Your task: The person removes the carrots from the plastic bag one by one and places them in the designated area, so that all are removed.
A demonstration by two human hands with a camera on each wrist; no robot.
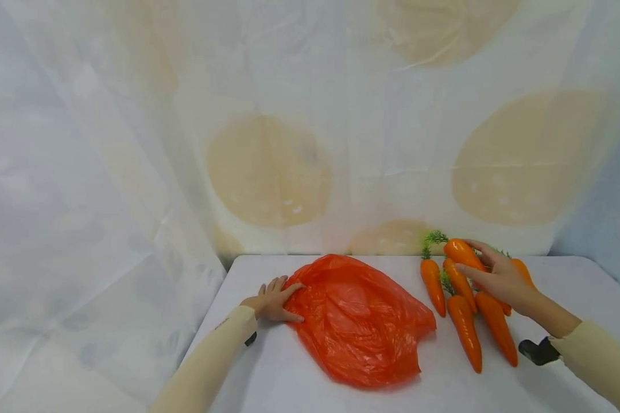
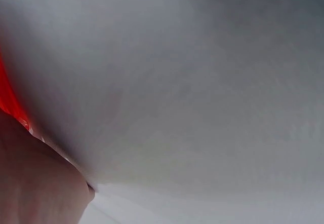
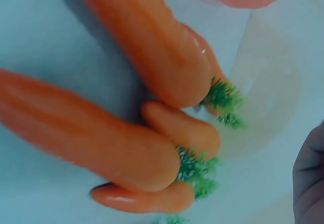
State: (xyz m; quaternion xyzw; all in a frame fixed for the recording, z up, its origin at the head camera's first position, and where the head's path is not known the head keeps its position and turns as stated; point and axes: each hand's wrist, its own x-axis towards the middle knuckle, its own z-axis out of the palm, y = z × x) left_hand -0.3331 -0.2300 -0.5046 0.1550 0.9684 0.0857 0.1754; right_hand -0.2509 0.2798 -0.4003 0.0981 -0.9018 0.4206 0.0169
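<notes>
A crumpled red plastic bag lies spread on the table. At its left edge my left hand rests with fingers spread, the thumb and index finger touching the plastic. Farther right, several orange carrots with green leafy tops lie in a loose group. Over them is my right hand, its thumb and fingers around the thick end of an upper carrot. That carrot's middle is partly hidden by the hand. In the right wrist view, other carrots appear close up, and only a sliver of the hand shows.
The white table ends at a pale curtain with tan round patches. Another carrot lies right of the group, partly behind the right hand. A dark wrist camera juts out below the right sleeve.
</notes>
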